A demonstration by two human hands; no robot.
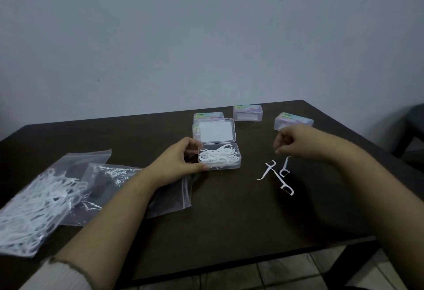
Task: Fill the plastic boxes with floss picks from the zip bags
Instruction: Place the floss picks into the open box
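**Left hand steadies open box, right hand curled over loose picks**

Far left of the grip: full zip bag (34, 207) of floss picks, then an emptier zip bag (128, 186) under the left forearm. Left hand (176, 163) holds the open plastic box (219, 155) by its left wall, thumb and fingers curled round it; box holds picks, lid up. Right of it, three loose floss picks (276, 175) lie on the table (229, 221), just below the right hand (296, 143). Right fingers curled, pinched; contents can't tell. Closed boxes (247, 112) behind.

Bare table (229, 216) in front; open box (219, 155), loose picks (276, 175), zip bags (68, 188) as obstacles.
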